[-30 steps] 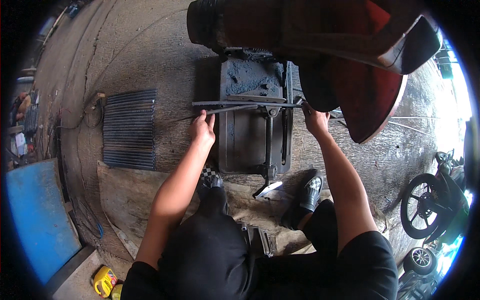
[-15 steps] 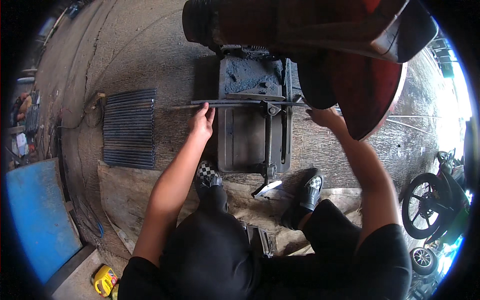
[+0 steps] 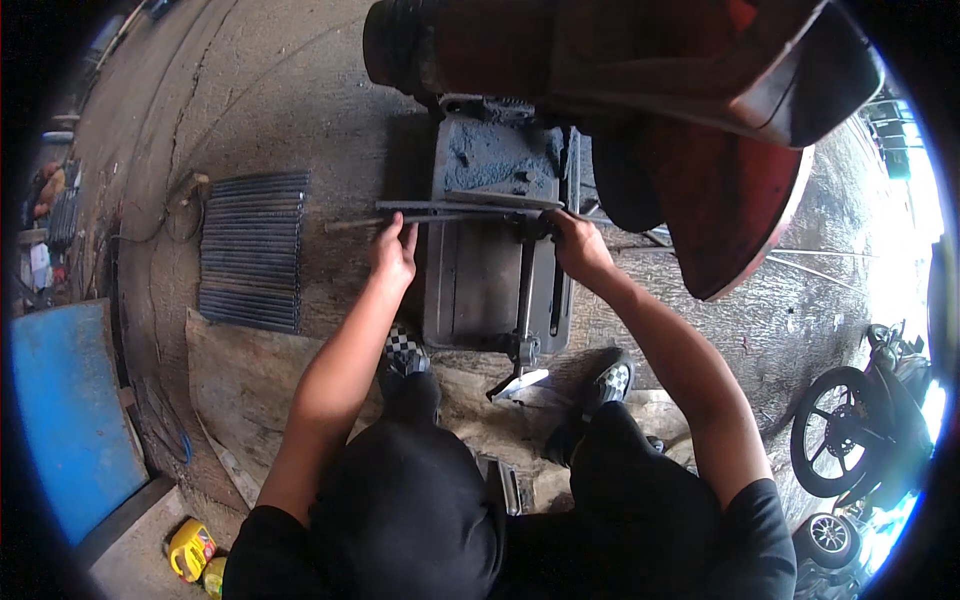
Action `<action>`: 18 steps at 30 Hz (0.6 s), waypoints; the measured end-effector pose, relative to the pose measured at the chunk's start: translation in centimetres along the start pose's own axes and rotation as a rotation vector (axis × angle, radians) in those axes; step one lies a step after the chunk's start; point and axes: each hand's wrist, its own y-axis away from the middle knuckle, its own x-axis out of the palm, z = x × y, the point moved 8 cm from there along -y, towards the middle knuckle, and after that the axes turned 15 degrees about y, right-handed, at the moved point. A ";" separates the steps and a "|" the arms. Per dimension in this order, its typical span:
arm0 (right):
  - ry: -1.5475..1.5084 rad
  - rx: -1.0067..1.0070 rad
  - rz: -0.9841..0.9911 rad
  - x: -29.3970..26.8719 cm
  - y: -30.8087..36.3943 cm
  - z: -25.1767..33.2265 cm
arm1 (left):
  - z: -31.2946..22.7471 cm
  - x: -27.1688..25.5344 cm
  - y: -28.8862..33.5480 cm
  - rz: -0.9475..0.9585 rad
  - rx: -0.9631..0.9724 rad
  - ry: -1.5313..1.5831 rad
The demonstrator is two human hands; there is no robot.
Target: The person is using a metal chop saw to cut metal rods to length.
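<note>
A thin metal rod (image 3: 345, 225) lies slightly slanted across the base (image 3: 485, 300) of a cut-off saw. My left hand (image 3: 393, 258) is closed on this rod left of the base, thumb and fingertips at it. My right hand (image 3: 582, 248) is closed round the rod by the head of the saw's clamp; its fingertips are partly hidden. A second rod (image 3: 400, 205) lies just beyond, along the saw's fence (image 3: 500, 199). The clamp screw (image 3: 526, 280) runs toward me from the jaw. Over the right side hangs the saw's red blade guard (image 3: 735, 210).
A row of several cut rods (image 3: 252, 250) lies on the ground at left. A cloth sheet (image 3: 260, 370) spreads under my feet. Far left is a blue panel (image 3: 75, 410), with a yellow container (image 3: 190, 550) near it. A motorcycle wheel (image 3: 832, 430) stands at right.
My right hand has moved left, from beside the blade guard to the clamp head. My left hand has shifted slightly, and the near rod now slants away from the far one.
</note>
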 end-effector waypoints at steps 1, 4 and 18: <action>0.018 -0.013 -0.040 -0.3 -0.1 0.1 | -0.1 0.1 -0.2 0.027 0.017 -0.009; -0.016 -0.123 -0.063 -0.9 -0.2 0.8 | 0.8 0.4 -0.5 0.033 -0.006 -0.028; -0.948 0.873 -0.151 4.4 5.5 -14.8 | 2.1 2.3 1.5 0.000 -0.133 -0.148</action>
